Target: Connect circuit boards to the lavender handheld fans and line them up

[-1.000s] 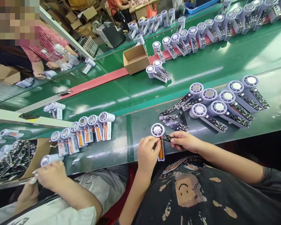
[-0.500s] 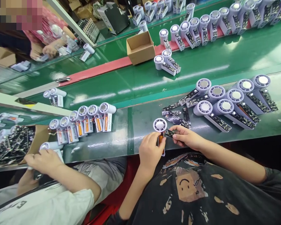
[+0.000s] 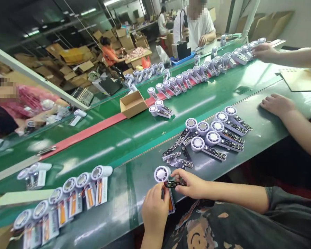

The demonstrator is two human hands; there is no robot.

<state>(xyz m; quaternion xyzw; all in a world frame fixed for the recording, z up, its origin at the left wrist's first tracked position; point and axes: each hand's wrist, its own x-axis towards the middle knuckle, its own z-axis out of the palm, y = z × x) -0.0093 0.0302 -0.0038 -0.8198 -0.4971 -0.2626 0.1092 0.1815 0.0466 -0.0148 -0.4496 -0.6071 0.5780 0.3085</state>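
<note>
A cardboard box sits on the green conveyor (red-striped).

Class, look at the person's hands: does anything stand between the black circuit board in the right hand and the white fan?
Nothing visible does. The black circuit board in the right hand sits right beside the white fan, which the left hand holds, with no object between them.

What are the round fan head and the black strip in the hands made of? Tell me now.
The round fan head in the left hand looks like moulded white plastic, smooth with a soft sheen. The black strip in the right hand looks like a glossy circuit board with small soldered parts; its base material cannot be told from here.
</note>
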